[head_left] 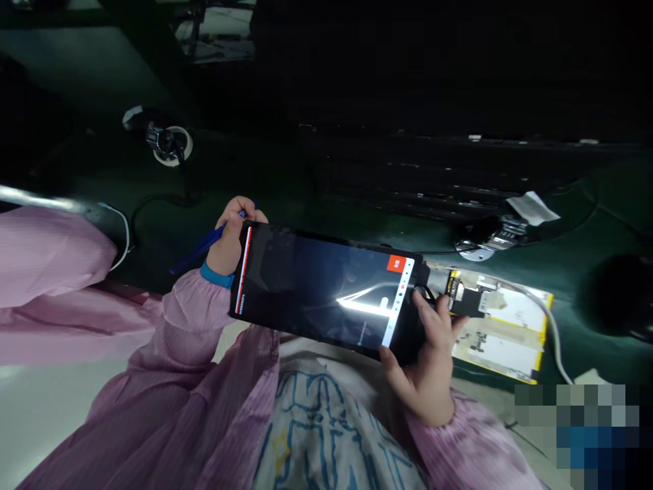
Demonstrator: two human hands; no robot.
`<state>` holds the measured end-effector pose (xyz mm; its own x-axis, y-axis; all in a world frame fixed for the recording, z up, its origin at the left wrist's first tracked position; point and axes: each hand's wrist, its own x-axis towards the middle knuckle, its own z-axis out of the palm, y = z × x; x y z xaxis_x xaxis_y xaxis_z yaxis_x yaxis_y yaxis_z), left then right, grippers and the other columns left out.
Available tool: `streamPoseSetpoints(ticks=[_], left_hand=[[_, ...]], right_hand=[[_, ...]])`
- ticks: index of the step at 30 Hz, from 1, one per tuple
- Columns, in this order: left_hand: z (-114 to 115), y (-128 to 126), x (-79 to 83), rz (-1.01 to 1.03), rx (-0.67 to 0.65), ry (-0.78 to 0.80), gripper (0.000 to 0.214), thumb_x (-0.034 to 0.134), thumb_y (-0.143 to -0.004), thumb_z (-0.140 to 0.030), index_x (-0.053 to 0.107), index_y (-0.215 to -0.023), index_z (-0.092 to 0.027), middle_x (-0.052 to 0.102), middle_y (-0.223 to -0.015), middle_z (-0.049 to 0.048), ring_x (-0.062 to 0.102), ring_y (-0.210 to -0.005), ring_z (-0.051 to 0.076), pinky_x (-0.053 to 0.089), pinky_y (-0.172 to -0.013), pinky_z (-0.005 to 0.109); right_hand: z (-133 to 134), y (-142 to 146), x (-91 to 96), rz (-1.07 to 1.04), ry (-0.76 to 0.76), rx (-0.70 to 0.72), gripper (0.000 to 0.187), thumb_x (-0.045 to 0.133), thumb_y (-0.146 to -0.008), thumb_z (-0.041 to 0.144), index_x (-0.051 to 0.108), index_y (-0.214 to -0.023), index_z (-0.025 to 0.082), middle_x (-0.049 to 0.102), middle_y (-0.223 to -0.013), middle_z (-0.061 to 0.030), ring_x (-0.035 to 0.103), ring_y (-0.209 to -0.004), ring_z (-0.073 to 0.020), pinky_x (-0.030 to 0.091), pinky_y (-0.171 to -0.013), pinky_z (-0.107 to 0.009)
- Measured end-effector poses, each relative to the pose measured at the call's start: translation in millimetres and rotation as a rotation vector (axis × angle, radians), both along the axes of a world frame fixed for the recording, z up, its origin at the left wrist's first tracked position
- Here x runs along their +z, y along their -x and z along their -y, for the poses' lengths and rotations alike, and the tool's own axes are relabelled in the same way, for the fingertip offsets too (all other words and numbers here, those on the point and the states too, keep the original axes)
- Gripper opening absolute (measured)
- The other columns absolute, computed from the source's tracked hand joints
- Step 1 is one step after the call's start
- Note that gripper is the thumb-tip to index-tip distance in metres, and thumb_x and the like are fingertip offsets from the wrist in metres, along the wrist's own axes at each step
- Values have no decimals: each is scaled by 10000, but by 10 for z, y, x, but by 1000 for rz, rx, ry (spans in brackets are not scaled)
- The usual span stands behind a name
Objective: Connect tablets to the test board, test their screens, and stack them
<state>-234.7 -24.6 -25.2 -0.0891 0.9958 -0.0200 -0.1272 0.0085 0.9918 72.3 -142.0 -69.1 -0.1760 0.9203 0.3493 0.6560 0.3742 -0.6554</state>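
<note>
A black tablet [311, 286] is held between my two hands above the table, its screen towards me with a white strip, a red box and a bright light reflection. My left hand [232, 245] is closed around its left end. A long blue pen-like tool [198, 248] also sticks out of that hand. My right hand [431, 364] grips the right end, its thumb on the lower edge and its fingers at the upper corner, where a short black cable [428, 292] shows. The fingertips behind the tablet are hidden.
Right of the tablet lies a yellow-edged white piece with electronic parts [510, 327]; a pale cable [554, 340] crosses it. Dark clamp-like devices stand at the right [494, 238] and left [166, 143] on the green table [245, 170]. Another person's pink sleeve [56, 258] is at the left.
</note>
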Motion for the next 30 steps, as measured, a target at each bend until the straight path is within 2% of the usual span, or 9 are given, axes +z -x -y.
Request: streamPoseSetpoints(ticks=[11, 17, 21, 30], left_hand=[[-9, -27, 30, 3, 38, 24, 542, 595, -689, -748, 482, -793, -228, 519, -589, -9, 478, -471, 127, 381, -444, 255], [-24, -8, 20, 5, 6, 3, 542, 584, -692, -754, 478, -791, -231, 541, -590, -9, 475, -466, 126, 379, -442, 253], [-15, -14, 27, 2, 29, 16, 544, 596, -688, -748, 490, -797, -225, 537, -598, -7, 479, -469, 123, 377, -440, 251], [-26, 13, 35, 28, 19, 8, 530, 628, -678, -727, 510, -789, -223, 542, -594, -6, 496, -464, 125, 389, -432, 250]], right_hand=[[-10, 7, 28, 42, 12, -8, 751, 548, -819, 365, 227, -1483, 226, 444, -1434, -155, 241, -1421, -424, 162, -1061, -731], [-6, 11, 34, 29, 15, -3, 740, 560, -825, 347, 241, -1478, 209, 447, -1427, -176, 231, -1427, -418, 161, -1059, -728], [-7, 2, 29, 26, 10, -3, 732, 569, -823, 345, 258, -1470, 199, 454, -1418, -184, 232, -1429, -413, 155, -1062, -729], [-13, 49, 54, 48, -2, -20, 717, 572, -820, 351, 263, -1457, 234, 489, -1390, -164, 242, -1432, -389, 120, -1078, -735]])
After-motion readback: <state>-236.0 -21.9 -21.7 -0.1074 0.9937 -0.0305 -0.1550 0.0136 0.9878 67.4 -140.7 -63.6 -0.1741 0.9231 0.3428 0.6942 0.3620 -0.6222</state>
